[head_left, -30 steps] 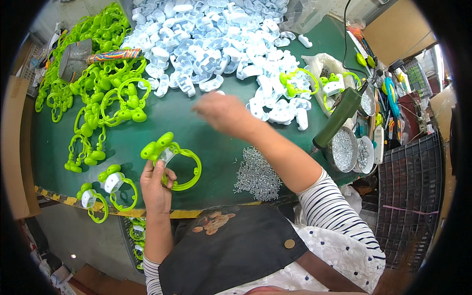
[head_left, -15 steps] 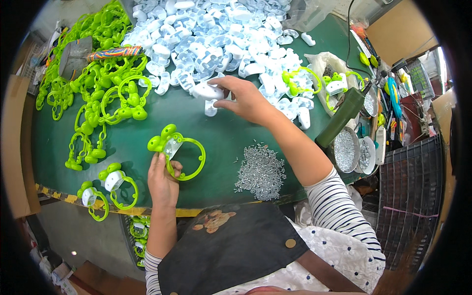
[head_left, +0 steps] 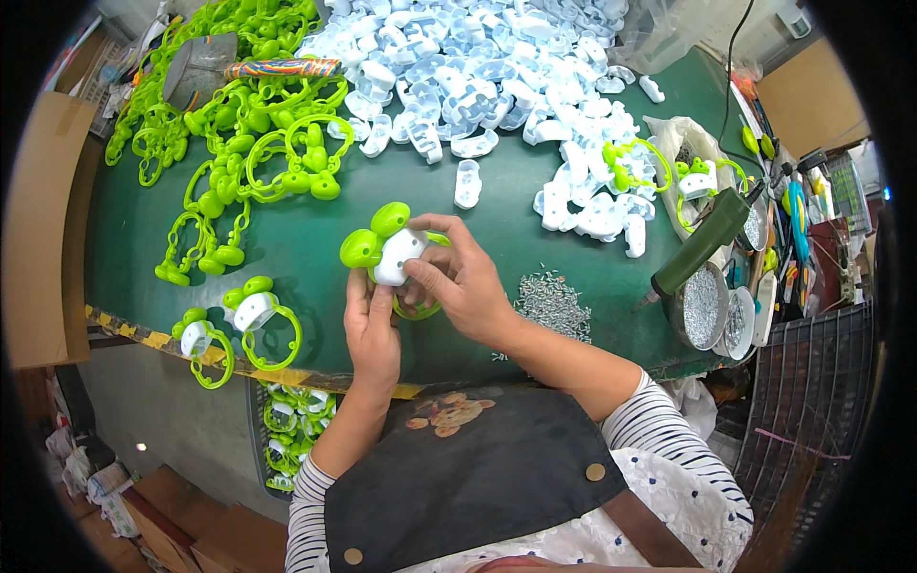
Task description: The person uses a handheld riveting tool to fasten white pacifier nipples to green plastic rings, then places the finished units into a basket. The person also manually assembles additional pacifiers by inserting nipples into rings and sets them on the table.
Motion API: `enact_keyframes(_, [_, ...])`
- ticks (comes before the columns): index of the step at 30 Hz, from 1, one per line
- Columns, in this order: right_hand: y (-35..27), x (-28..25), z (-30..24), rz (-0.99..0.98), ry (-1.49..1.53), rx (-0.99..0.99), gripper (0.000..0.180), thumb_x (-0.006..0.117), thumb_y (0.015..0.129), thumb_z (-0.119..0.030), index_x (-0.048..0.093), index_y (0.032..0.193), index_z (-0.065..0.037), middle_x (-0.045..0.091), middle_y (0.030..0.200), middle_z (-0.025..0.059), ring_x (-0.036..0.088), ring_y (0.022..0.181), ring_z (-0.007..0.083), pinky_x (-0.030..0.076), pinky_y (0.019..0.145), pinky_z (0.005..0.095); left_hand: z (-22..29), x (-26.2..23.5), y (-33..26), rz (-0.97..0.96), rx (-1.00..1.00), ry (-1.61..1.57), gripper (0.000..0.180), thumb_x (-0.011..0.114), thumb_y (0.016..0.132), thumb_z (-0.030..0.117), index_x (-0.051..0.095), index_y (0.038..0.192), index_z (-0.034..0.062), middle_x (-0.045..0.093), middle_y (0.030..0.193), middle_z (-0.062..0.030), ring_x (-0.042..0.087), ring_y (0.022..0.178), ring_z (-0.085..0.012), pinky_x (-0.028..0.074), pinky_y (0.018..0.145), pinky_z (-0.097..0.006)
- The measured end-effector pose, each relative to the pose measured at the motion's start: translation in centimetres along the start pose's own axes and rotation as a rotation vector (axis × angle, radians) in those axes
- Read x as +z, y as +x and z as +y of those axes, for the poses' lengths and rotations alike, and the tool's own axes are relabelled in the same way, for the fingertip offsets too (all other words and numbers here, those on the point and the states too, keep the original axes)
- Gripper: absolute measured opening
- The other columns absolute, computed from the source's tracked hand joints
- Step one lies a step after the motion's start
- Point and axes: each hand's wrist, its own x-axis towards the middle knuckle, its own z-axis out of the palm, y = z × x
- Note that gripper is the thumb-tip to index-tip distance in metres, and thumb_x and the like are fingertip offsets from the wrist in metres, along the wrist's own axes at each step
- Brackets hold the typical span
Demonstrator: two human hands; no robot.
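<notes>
My left hand (head_left: 371, 329) grips a green plastic ring with two round knobs (head_left: 363, 248) from below, over the near part of the green table. Against that ring, my right hand (head_left: 460, 282) presses a white plastic cover (head_left: 399, 256) between thumb and fingers. The cover shows small dark holes and sits just below the knobs. My fingers hide most of the ring's hoop. Just beyond my hands lies a single white cover (head_left: 467, 183), and to their right is a pile of small silver screws (head_left: 554, 306).
White covers (head_left: 449, 67) are heaped at the back, with green rings (head_left: 229, 143) to the left. Two rings with covers (head_left: 271, 329) lie at the left front edge. A green power screwdriver (head_left: 702, 239) leans by metal bowls (head_left: 700, 306) at right. Below the edge stands a crate (head_left: 263, 430).
My right hand has come back from the white heap with a cover and put it against the green ring. My left hand now holds the ring more upright, close to my right hand.
</notes>
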Motion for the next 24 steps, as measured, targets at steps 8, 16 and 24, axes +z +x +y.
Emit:
enact_keyframes(8, [-0.8, -0.4, 0.5, 0.024, -0.683, -0.183, 0.044, 0.076, 0.084, -0.021, 0.051, 0.116, -0.004, 0.066, 0.076, 0.0105, 0.064, 0.063, 0.0216, 0.049, 0.058, 0.0332, 0.8, -0.7, -0.3, 0.009, 0.028, 0.170, 0.044, 0.061, 0.097, 0.018, 0.045, 0.133, -0.0007, 0.061, 0.100, -0.0027, 0.055, 0.072, -0.0059, 0.043, 0.059, -0.020])
enact_keyframes(16, [1.2, -2.0, -0.1, -0.224, -0.023, 0.022, 0.062, 0.078, 0.084, -0.025, 0.048, 0.132, 0.000, 0.061, 0.109, 0.0083, 0.059, 0.084, 0.0104, 0.049, 0.071, 0.0271, 1.9, -3.2, -0.3, -0.193, 0.055, 0.177, 0.046, 0.060, 0.096, 0.017, 0.045, 0.135, -0.0022, 0.057, 0.124, -0.0091, 0.056, 0.110, -0.0165, 0.046, 0.094, -0.032])
enact_keyframes(24, [7.1, 1.2, 4.1, -0.140, -0.239, 0.080, 0.060, 0.074, 0.086, -0.032, 0.049, 0.128, 0.003, 0.066, 0.092, 0.0154, 0.065, 0.077, 0.0171, 0.052, 0.067, 0.0316, 5.9, -5.8, 1.6, 0.099, 0.363, 1.226, 0.045, 0.071, 0.087, 0.025, 0.059, 0.118, -0.0041, 0.062, 0.109, -0.0211, 0.059, 0.101, -0.0355, 0.047, 0.089, -0.041])
